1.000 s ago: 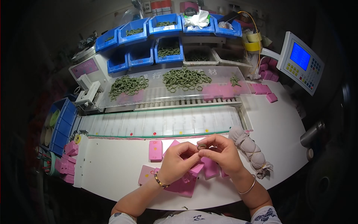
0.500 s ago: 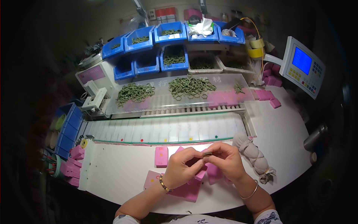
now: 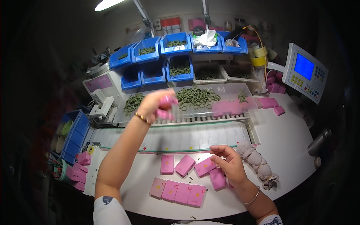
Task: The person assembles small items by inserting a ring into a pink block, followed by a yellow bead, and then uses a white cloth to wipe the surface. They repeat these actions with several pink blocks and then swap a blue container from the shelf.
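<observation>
My left hand [image 3: 153,105] is raised over the clear tray [image 3: 229,92], between two heaps of small green rings [image 3: 197,96]. Its fingers are smeared by motion, with pink patches on them, so I cannot tell what they hold. My right hand [image 3: 229,163] hovers above the white table beside several pink blocks [image 3: 185,165]. Its thumb and forefinger are apart with nothing visible between them. In front of me a row of pink blocks [image 3: 183,193] lies side by side, with small red and yellow marks on top.
Blue bins [image 3: 146,50] with green rings stand in tiers at the back. A grey bundled cloth [image 3: 258,161] lies right of my right hand. A control panel [image 3: 305,71] with a blue screen stands at the right. A blue crate [image 3: 77,137] is at the left.
Both hands were together over the pink blocks with a small green ring between their fingertips. My left hand has moved up and away to the tray; the right stays low, fingers apart.
</observation>
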The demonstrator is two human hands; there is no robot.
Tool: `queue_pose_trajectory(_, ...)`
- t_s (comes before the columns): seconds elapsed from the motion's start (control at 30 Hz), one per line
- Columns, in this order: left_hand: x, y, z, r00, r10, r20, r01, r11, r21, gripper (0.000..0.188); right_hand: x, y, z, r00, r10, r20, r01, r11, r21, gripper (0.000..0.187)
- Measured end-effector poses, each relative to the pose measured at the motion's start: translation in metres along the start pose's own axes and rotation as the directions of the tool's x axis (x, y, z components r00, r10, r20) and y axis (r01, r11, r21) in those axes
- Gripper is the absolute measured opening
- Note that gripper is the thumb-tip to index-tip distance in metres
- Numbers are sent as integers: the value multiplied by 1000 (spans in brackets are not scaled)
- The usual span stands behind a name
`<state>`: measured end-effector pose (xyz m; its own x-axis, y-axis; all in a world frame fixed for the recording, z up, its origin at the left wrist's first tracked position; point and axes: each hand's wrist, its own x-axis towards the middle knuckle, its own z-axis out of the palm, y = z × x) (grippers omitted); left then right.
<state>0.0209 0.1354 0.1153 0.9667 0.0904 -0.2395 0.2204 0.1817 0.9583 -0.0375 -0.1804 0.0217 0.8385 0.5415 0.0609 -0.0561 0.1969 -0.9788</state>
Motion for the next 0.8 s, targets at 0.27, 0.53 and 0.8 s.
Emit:
queue_pose_trajectory(0.27,-12,-66,95,1000,-2,26,7,984,-176,41,-3,2,-7,935,-354,10,336,879,-340,39)
queue_pose_trajectory(0.53,-60,-146,129,976,-207,72,212,802,-558,50,-7,10,8,760,-581,291,633,559,-535,44)
queue_pose_trajectory(0.8,-89,-150,131,994,-12,108,68,840,-539,65,-5,-1,5,761,-581,289,614,501,-610,41)
